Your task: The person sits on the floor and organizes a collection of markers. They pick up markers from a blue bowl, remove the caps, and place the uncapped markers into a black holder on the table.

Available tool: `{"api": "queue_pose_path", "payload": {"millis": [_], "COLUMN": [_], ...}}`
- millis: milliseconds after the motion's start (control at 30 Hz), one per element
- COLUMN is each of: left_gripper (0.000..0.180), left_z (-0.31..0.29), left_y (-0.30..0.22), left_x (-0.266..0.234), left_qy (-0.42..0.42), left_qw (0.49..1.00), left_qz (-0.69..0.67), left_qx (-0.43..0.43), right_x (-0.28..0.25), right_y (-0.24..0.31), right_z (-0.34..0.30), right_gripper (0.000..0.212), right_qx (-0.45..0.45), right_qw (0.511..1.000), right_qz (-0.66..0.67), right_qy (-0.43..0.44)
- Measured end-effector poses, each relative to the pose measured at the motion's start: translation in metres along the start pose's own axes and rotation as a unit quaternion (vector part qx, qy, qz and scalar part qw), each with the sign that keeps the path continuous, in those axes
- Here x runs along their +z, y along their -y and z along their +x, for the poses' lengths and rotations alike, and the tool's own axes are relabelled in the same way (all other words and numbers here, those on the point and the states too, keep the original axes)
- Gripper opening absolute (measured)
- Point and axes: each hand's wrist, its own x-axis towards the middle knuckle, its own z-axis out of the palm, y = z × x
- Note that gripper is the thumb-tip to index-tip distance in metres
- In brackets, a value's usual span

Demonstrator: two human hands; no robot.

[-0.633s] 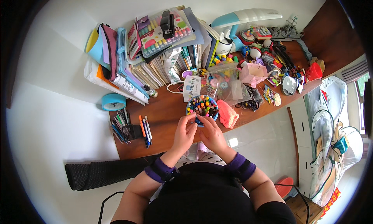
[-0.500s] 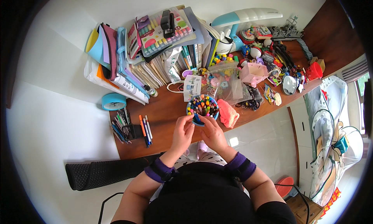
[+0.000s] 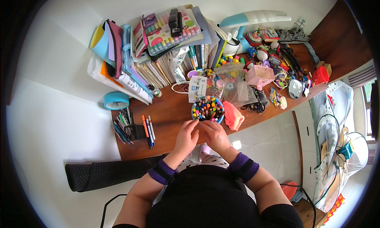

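Note:
A round blue tub (image 3: pixel 222 115) packed with colored markers and pencils (image 3: pixel 206 106) stands on the desk just in front of me. My left hand (image 3: pixel 185 136) and my right hand (image 3: pixel 216 136) come together at its near side. The fingers of both curl inward, their tips almost meeting beside the rim. Whatever they pinch between them is hidden or too small to make out. A crumpled coral cloth (image 3: pixel 234 116) lies right of the tub, close to my right hand.
Left on the desk are several loose pens (image 3: pixel 149 130) and a black pen holder (image 3: pixel 135 132). Behind stand a row of books (image 3: pixel 162 69), a clear plastic bag (image 3: pixel 234 89) and a pink box (image 3: pixel 259 76). Small toys crowd the right side, near a desk lamp (image 3: pixel 253 19).
The dark blue piece that showed between my fingertips over the tub's near edge is out of sight. Both hands have drawn slightly down toward me, uncovering the tub's contents more.

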Motion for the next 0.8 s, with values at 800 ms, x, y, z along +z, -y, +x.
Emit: {"api": "queue_pose_path", "payload": {"millis": [800], "left_gripper": [0.036], "left_z": [-0.056], "left_y": [0.110], "left_x": [-0.053], "left_qy": [-0.140], "left_qw": [0.973], "left_qz": [-0.026], "left_qx": [-0.184], "right_x": [0.047], "right_y": [0.049], "right_z": [0.041], "right_gripper": [0.031], "right_qx": [-0.042], "right_qw": [0.980], "right_qz": [0.171], "right_qy": [0.097]}}
